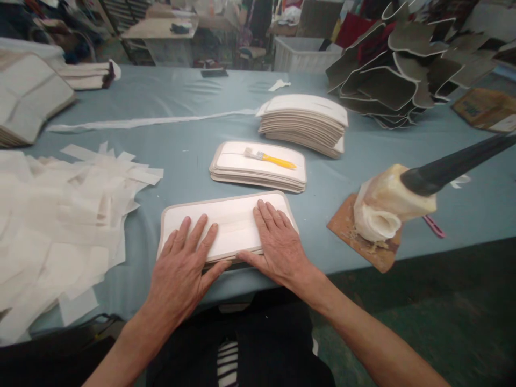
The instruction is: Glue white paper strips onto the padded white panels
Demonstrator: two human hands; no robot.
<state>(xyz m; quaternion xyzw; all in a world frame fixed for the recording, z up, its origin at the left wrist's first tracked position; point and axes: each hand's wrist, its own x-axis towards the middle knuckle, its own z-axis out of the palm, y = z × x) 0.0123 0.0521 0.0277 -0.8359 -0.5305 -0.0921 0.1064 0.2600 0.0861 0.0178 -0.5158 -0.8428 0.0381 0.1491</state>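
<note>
Left hand (181, 263) and right hand (278, 242) lie flat, fingers spread, grasping nothing, pressing a white panel (229, 220) at lower centre of the frame. Above it a brush (269, 157) rests on a stack (258, 171).

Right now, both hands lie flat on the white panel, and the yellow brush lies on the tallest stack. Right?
No: the head view shows the yellow brush on the low stack behind the white panel. Left hand and right hand lie flat on it.

panel (226, 223): matt white cloth, smooth | table cover (181, 107): smooth blue-grey sheet, slight sheen | brush (270, 157): glossy yellow plastic handle
</note>
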